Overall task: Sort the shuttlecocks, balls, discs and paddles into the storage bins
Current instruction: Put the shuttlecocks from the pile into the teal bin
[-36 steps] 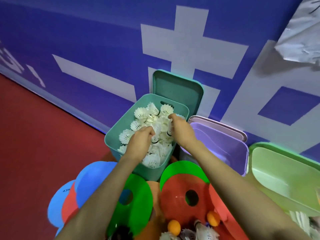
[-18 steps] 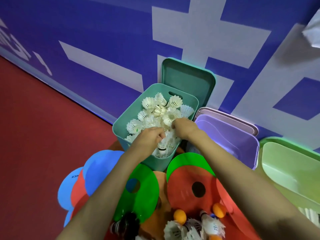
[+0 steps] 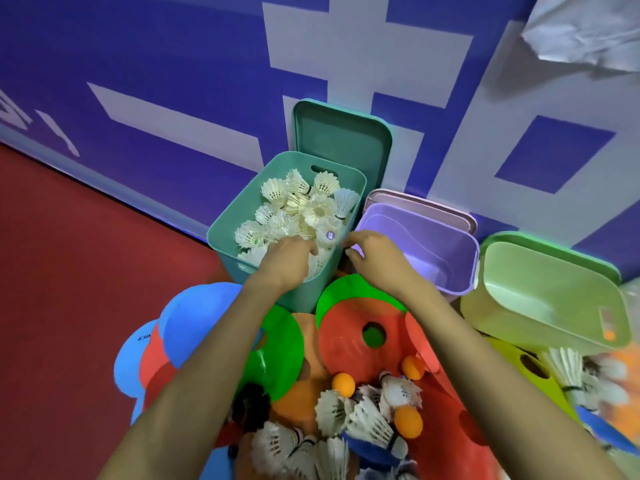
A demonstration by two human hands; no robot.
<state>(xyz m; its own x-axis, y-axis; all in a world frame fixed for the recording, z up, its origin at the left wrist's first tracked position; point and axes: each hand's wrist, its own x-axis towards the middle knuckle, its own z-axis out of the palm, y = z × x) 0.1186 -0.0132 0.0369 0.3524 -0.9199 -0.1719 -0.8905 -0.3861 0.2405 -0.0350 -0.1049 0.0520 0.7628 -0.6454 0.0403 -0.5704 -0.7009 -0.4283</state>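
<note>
My left hand [image 3: 289, 259] lies palm down on the shuttlecocks [image 3: 311, 209] in the teal bin [image 3: 247, 202]. Its fingertips are buried among the feathers, so I cannot tell whether it grips one or is free. That bin holds well over a dozen, too tangled for an exact count, heaped there because this is their place. Its lid [image 3: 343, 136] leans on the wall behind, out of the way. Between my forearms the unsorted heap sits on the floor: three orange balls [image 3: 343, 382], at least five loose shuttlecocks [image 3: 363, 420], and overlapping discs [image 3: 343, 341] I cannot count. My right hand [image 3: 379, 259] hovers just beside the teal bin's right rim, fingers loosely curled and empty. Right of it stand the purple bin [image 3: 433, 237] and the green bin [image 3: 554, 292], open-topped, I judge, to take the balls and discs. That makes three bins.
</note>
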